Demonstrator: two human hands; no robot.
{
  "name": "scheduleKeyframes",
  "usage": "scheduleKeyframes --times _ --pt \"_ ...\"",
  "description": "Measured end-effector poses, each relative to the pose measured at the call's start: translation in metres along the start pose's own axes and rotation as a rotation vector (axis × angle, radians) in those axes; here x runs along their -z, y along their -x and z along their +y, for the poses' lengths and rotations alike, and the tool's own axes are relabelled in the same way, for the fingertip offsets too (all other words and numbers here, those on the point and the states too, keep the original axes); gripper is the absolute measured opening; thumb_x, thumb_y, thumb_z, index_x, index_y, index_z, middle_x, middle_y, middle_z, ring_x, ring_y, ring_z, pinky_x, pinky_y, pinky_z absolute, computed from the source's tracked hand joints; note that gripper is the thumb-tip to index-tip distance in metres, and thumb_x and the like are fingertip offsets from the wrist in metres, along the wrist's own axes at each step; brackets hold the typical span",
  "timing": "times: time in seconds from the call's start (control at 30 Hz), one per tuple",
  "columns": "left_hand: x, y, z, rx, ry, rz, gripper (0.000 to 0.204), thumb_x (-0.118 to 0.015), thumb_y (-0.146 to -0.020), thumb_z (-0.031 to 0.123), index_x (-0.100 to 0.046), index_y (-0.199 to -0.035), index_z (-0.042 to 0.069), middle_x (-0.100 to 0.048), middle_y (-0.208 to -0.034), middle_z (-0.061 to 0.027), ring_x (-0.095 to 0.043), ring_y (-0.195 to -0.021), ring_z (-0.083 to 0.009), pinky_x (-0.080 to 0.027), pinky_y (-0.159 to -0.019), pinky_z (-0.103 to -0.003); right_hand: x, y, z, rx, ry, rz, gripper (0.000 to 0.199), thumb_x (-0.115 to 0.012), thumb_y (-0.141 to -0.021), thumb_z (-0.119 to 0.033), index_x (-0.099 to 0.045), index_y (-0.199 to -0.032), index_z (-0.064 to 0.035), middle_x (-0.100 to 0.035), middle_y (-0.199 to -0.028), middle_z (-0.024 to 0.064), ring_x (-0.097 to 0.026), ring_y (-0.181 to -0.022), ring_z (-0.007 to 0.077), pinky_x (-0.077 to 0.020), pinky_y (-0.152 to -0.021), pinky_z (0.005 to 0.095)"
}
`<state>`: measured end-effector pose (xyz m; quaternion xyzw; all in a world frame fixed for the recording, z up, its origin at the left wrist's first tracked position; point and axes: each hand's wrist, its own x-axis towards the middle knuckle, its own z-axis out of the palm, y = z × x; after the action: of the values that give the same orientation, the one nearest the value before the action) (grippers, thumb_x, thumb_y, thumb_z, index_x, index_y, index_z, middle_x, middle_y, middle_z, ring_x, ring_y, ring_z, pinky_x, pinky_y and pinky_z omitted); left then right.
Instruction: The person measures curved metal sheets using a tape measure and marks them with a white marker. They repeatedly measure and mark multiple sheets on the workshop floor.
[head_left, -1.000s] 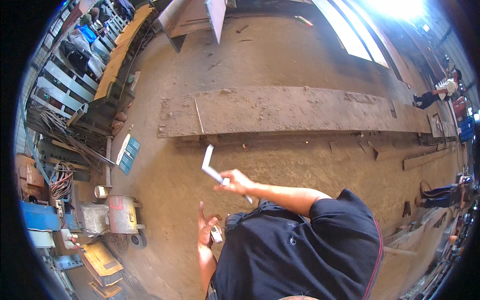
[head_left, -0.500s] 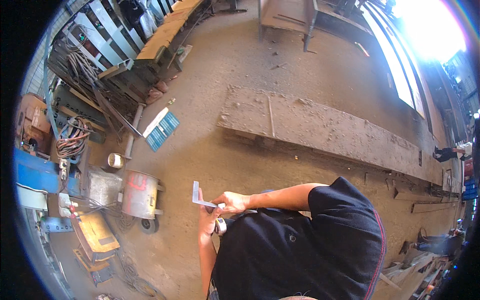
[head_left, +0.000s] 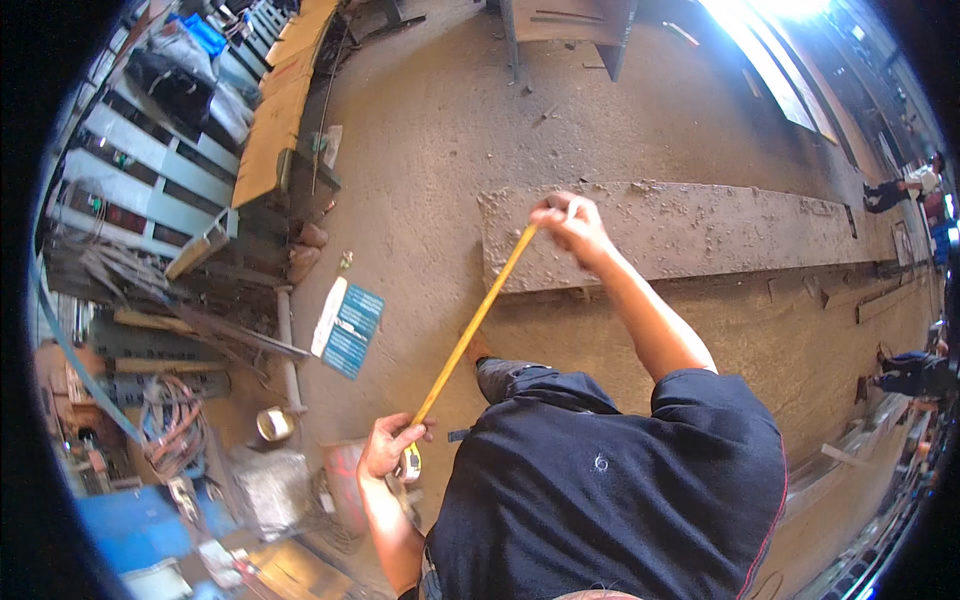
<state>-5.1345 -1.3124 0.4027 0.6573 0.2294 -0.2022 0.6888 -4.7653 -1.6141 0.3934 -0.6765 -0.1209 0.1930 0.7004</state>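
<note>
In my left hand is the case of a tape measure, with the fingers closed round it. Its yellow blade is drawn out and runs up and to the right in a straight slanting line. My right hand pinches the blade's far end, over the near left part of a long rough plank-like slab. Something small and whitish shows between the right fingers; its kind is unclear. A shoe or foot below the blade is partly hidden by my trouser leg.
A teal printed sheet lies on the floor to the left. Beyond it are a yellow-topped bench, coiled cables and a white-rimmed can. A metal frame stands at the far side. People are at the right edge.
My right hand has moved away from the left, up and to the right, drawing out the tape blade. The L-shaped metal square seen earlier at my hands is no longer visible. The view has shifted.
</note>
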Motion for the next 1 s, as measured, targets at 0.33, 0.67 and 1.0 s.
scheduleKeyframes --times 0.33,0.67,1.0 --pt "0.203 -0.109 0.12 0.073 -0.031 -0.076 0.023 -0.068 -0.094 0.018 -0.074 -0.102 -0.003 -0.068 -0.073 -0.001 -0.06 -0.065 -0.0068 -0.047 -0.06 -0.023 0.003 -0.221 -0.061 0.177 -0.217 0.407 0.019 -0.071 -0.092 -0.022 -0.064 -0.096 -0.0041 -0.045 -0.053 -0.006 -0.034 -0.039 0.0035 -0.0237 -0.038 0.0223" --pt "0.391 -0.321 0.227 0.007 -0.002 -0.224 0.027 -0.063 -0.099 0.022 -0.075 -0.103 -0.001 -0.068 -0.073 -0.0038 -0.061 -0.064 -0.008 -0.047 -0.06 -0.022 -0.039 -0.352 -0.08 0.203 0.349 0.948 0.036 -0.078 -0.086 -0.037 -0.075 -0.104 -0.0058 -0.057 -0.065 -0.0057 -0.045 -0.056 0.0044 -0.0351 -0.052 0.0242" --pt "0.455 -0.571 0.411 -0.139 0.128 -0.287 0.026 -0.06 -0.1 0.023 -0.07 -0.101 -0.001 -0.064 -0.067 -0.006 -0.061 -0.053 -0.0126 -0.052 -0.049 -0.026 -0.04 -0.402 -0.112 0.128 0.882 1.177 0.051 -0.076 -0.086 -0.045 -0.07 -0.117 -0.0049 -0.066 -0.071 0.0129 -0.058 -0.064 0.016 -0.0473 -0.063 0.0321"
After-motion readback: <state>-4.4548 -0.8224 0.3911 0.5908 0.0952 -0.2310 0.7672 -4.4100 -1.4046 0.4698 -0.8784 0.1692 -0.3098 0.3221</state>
